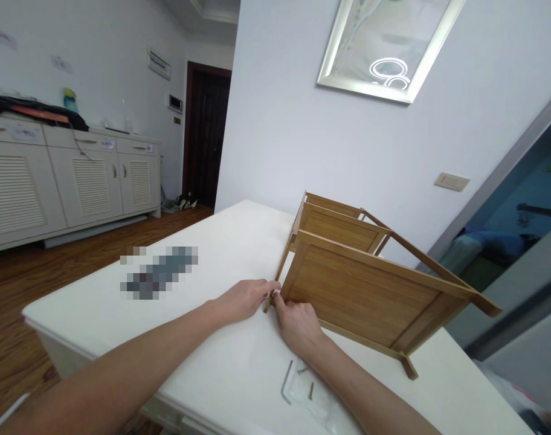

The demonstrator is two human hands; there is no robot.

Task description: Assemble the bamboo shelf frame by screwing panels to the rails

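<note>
A brown wooden shelf rack (370,290) with slim rails and several panels lies on its side on the white table (230,241). My left hand (246,299) grips the end of a narrow post at the rack's near left corner, fingers closed. Right beside it is my right hand (298,323), its thumb and forefinger closed against the same joint. Whatever small piece may be between those fingertips is hidden. Below my right wrist lie a hex key (286,383) and a clear plastic bag (318,402), with a screw (311,390) on or in the bag.
A blurred-out dark item (160,273) lies on the table's left part. The table's left edge borders a wooden floor (12,290). Behind stand a white cabinet (76,181) and a wall with a framed picture (366,93). A doorway opens on the right.
</note>
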